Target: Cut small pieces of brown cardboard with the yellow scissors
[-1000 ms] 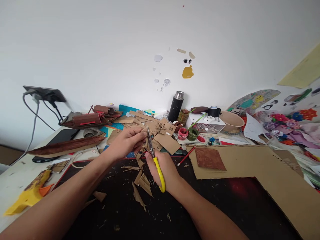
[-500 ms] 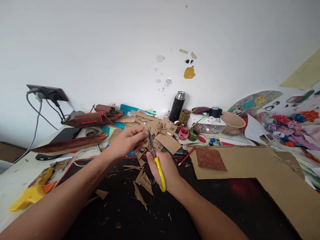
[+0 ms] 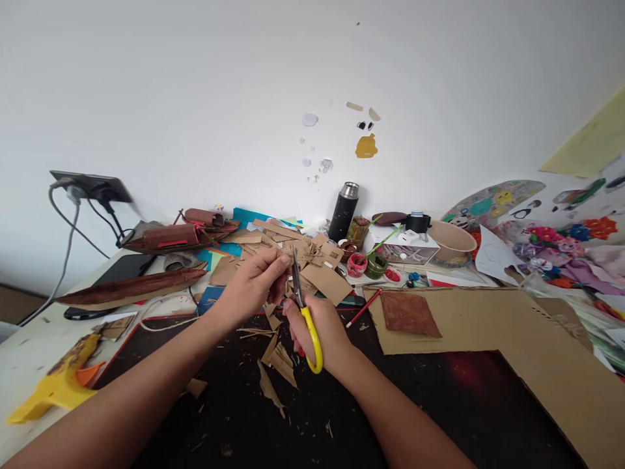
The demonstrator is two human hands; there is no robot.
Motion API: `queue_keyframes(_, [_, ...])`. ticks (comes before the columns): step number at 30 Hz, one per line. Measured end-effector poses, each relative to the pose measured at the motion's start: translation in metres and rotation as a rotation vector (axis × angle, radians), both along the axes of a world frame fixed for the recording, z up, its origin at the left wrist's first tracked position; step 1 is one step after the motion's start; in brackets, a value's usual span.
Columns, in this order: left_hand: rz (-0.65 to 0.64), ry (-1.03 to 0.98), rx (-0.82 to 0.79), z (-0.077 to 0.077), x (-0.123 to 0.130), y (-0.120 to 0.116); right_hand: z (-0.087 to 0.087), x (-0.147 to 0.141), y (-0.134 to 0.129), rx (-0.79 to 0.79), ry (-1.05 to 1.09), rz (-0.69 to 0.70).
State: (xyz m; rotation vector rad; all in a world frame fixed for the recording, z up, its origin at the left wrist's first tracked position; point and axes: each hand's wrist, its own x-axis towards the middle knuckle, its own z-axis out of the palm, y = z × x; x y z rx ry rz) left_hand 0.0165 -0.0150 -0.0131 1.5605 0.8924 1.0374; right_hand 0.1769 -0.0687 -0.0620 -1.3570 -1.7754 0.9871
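Note:
My right hand grips a pair of scissors with yellow handles, the blades pointing up and away from me. Close to the blade tips, my left hand is closed in a pinch on a small cardboard piece, mostly hidden by the fingers and hard to tell from the scraps behind. Beyond both hands lies a heap of brown cardboard scraps. Thin offcuts are strewn over the black mat below my hands.
A large cardboard sheet with a brown-painted square lies to the right, near a red pencil. Behind stand a black flask and open paint jars. At left are a yellow glue gun and brown-painted cardboard boat-like pieces.
The view has shifted slightly. My left hand and the scissors stay close together in nearly the same place, with the fingers of my right hand slightly re-posed on the handles.

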Motion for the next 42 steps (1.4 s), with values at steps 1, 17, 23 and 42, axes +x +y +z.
queue_keyframes(1, [0.007,0.014,0.016,0.000,-0.001,0.000,-0.001,0.000,0.000,-0.014,0.033,0.017])
queue_keyframes(17, [0.073,0.081,0.057,-0.006,-0.002,0.001,-0.005,0.003,0.000,-0.054,0.165,0.103])
queue_keyframes(23, [0.063,-0.017,0.002,-0.009,0.000,0.001,-0.013,0.001,0.000,-0.144,0.322,0.091])
queue_keyframes(42, [0.019,0.081,0.029,-0.007,-0.001,0.001,-0.006,0.007,0.003,-0.102,0.318,0.136])
